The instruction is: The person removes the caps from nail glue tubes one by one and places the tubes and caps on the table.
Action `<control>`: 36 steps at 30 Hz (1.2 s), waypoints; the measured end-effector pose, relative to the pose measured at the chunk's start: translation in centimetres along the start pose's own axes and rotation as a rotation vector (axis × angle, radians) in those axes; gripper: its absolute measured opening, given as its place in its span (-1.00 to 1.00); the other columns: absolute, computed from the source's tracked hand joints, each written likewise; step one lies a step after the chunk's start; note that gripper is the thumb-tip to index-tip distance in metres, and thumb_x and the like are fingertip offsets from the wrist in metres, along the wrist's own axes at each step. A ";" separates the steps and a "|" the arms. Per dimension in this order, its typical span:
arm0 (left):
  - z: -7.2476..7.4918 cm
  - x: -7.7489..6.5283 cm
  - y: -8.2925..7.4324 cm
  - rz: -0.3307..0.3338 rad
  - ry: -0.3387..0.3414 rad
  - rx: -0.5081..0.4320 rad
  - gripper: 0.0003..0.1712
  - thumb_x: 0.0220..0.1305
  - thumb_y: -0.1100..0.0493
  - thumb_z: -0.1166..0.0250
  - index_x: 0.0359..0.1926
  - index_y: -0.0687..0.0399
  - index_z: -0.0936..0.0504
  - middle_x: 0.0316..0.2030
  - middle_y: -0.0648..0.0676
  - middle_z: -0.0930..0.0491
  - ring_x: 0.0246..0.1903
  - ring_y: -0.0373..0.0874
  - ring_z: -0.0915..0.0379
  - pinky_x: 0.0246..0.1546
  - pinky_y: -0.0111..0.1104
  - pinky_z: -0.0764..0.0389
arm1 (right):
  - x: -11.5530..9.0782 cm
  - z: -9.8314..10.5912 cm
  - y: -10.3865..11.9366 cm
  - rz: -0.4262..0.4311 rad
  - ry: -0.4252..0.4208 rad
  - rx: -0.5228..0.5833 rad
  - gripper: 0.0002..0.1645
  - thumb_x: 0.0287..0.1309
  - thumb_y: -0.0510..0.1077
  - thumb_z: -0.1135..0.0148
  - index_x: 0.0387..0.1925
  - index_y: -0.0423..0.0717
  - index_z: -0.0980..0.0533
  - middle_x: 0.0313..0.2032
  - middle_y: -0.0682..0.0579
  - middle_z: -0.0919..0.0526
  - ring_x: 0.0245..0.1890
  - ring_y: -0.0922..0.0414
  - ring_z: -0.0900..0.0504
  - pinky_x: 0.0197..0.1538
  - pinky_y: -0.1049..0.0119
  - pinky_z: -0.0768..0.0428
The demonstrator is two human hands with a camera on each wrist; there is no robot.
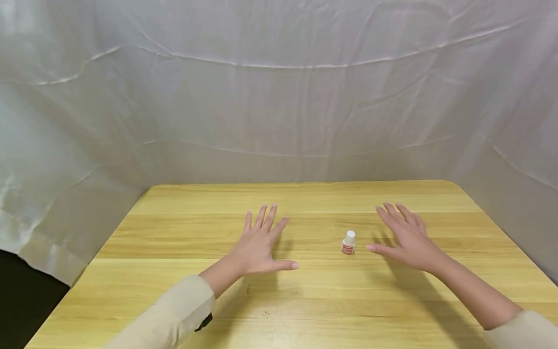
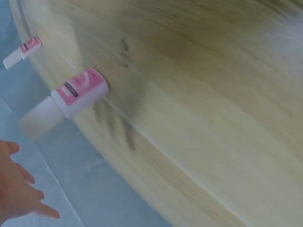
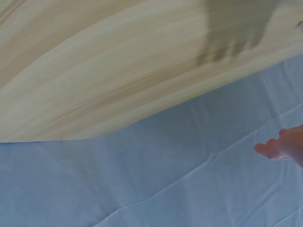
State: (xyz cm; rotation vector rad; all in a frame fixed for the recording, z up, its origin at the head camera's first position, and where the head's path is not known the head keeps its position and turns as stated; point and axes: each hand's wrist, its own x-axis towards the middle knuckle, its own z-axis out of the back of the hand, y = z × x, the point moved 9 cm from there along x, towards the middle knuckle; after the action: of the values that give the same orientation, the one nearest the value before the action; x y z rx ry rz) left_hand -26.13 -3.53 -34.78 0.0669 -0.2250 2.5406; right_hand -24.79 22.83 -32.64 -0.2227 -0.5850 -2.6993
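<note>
A dark area [image 1: 22, 295] fills the lower left corner, below a hanging pale cloth [image 1: 261, 111] that surrounds the far edge of a wood-grain table [image 1: 144, 276]. To its right, my left sleeve [image 1: 174, 310], light beige, reaches in with a small black object [image 1: 204, 322] at its cuff. My left hand [image 1: 257, 249] hovers palm down over the table, fingers spread and thumb stretched toward the right, holding nothing, its shadow on the wood. The left wrist view shows two bottle shapes with pink labels, a larger one [image 2: 80, 92] and a smaller one [image 2: 29, 46]; I cannot tell how they match the single bottle in the head view.

Between my hands, nearer the right, that small bottle [image 1: 348, 245] stands upright on the table, white-capped with a reddish label, touched by neither hand. Just beside it, my right hand [image 1: 407, 242] hovers with fingers extended and slightly apart, thumb pointing left at the bottle, grasping nothing. At far right, my right sleeve [image 1: 527, 332], also beige, ends well above the wrist.
</note>
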 end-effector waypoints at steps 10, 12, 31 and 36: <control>-0.6 1.6 -2.9 -0.054 0.018 0.015 0.16 -0.06 -0.62 0.00 0.44 -0.12 0.01 0.45 0.18 0.40 0.42 0.16 0.55 0.33 0.22 0.37 | 1.3 0.3 1.7 0.060 -0.046 0.011 0.02 -0.03 0.13 -0.36 0.30 -0.35 -0.17 0.31 -0.42 -0.14 0.28 -0.40 -0.05 0.16 -0.41 -0.01; -0.8 1.8 -3.6 -0.071 0.023 0.011 0.15 -0.05 -0.62 0.01 0.44 -0.12 0.02 0.45 0.18 0.40 0.42 0.17 0.55 0.34 0.22 0.37 | 1.4 0.4 2.0 0.078 -0.069 0.011 -0.02 -0.04 0.09 -0.37 0.28 -0.38 -0.20 0.28 -0.42 -0.20 0.25 -0.40 -0.12 0.14 -0.41 -0.08; -4.3 4.0 -7.8 -0.005 0.093 -0.245 0.14 -0.02 -0.55 -0.09 0.43 -0.02 -0.01 0.44 0.23 0.22 0.42 0.22 0.28 0.38 0.08 0.06 | 2.5 -0.6 2.3 0.104 -0.141 0.105 -0.26 -0.03 -0.07 -0.39 0.11 -0.44 -0.39 0.09 -0.40 -0.47 0.06 -0.33 -0.47 0.05 -0.22 -0.46; -5.1 4.6 -7.8 0.038 0.077 -0.399 0.12 -0.02 -0.48 -0.19 0.41 0.02 -0.09 0.43 0.22 0.05 0.39 0.19 0.08 0.32 0.06 -0.16 | 2.8 -1.1 2.5 0.108 -0.154 0.114 -0.34 -0.06 -0.10 -0.41 0.04 -0.42 -0.46 0.02 -0.38 -0.54 -0.02 -0.29 -0.55 0.00 -0.17 -0.52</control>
State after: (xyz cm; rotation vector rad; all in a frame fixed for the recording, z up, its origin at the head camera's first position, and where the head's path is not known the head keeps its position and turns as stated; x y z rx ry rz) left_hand -25.55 6.28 -38.17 -0.1905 -0.7007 2.4805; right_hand -26.46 19.42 -32.06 -0.4224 -0.7470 -2.5506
